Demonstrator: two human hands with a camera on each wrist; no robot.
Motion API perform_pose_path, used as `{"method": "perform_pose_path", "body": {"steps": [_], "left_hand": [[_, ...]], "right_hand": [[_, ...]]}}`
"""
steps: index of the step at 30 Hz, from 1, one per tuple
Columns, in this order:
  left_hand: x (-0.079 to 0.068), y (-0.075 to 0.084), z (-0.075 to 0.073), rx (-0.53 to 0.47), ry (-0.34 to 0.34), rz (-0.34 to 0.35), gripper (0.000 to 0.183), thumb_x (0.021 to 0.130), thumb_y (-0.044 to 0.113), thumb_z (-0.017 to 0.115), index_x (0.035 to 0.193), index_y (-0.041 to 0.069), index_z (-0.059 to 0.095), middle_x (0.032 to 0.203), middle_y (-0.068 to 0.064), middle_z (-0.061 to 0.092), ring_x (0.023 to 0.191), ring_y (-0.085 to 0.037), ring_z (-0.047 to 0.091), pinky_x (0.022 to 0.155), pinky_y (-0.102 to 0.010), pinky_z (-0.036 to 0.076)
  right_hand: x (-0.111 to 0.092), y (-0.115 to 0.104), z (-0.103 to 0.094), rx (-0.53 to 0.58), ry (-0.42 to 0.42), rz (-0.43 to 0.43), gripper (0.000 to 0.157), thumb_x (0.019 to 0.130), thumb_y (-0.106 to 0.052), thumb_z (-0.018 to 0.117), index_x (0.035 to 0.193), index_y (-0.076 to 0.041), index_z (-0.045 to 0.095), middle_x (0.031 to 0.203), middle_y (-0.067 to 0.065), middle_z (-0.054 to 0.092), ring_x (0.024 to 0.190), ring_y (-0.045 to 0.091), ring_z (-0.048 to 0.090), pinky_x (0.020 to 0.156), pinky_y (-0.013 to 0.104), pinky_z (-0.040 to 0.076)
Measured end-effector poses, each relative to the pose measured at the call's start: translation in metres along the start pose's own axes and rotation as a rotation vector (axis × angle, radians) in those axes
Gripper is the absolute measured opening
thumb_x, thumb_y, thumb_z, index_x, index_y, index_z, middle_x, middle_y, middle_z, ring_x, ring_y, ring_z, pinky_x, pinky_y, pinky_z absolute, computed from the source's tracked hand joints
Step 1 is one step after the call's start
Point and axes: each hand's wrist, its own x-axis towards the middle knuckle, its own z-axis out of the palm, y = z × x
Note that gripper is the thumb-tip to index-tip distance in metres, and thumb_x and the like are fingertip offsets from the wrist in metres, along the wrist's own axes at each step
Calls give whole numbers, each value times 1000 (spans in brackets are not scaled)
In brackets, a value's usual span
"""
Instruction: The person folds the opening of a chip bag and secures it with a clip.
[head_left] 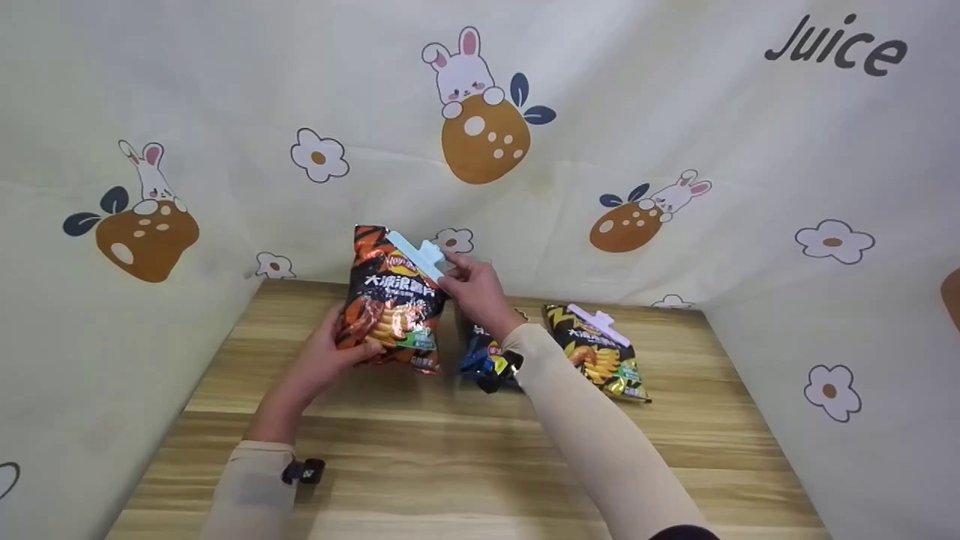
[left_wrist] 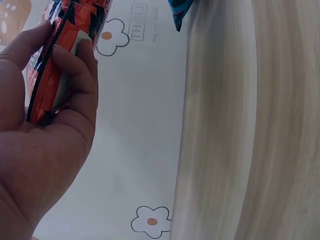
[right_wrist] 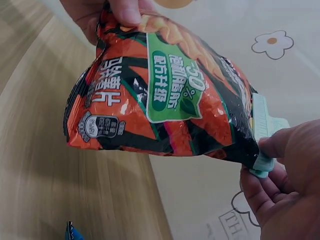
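A red and black bag of potato chips (head_left: 390,311) is held up, tilted, above the back of the table. A mint-coloured bag clip (head_left: 417,255) spans its upper right edge. My left hand (head_left: 334,349) grips the bag at its lower left side, thumb on the front and fingers curled behind, as the left wrist view shows. My right hand (head_left: 480,292) pinches the end of the clip (right_wrist: 261,130) at the bag's corner between thumb and fingers. In the right wrist view the bag's printed front (right_wrist: 170,95) faces the camera.
A blue chip bag (head_left: 480,349) lies on the wooden table (head_left: 420,465), partly hidden behind my right wrist. Right of it lies a yellow and black chip bag (head_left: 600,360) with a lilac clip (head_left: 600,324). A printed cloth (head_left: 360,82) rises behind and along both sides.
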Motion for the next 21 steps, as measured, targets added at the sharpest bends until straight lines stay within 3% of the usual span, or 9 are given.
{"method": "perform_pose_path", "body": {"steps": [13,21], "left_hand": [[2,0,-8,-13,10,-29,110,95,26,89,176,11,16,170,-24,42,152,-43,46,127,-54,39],[3,-10,-13,27,21,-34,107,93,23,90,174,9,22,167,-24,46,150,-43,49,126,-57,39]], "right_hand": [[8,-1,7,-31,-11,32,57,103,-5,73,159,-5,58,106,9,78,99,21,73,87,35,62],[7,12,21,-4,-34,53,67,99,6,69,163,-6,53,113,13,76,103,23,72,94,41,64]]}}
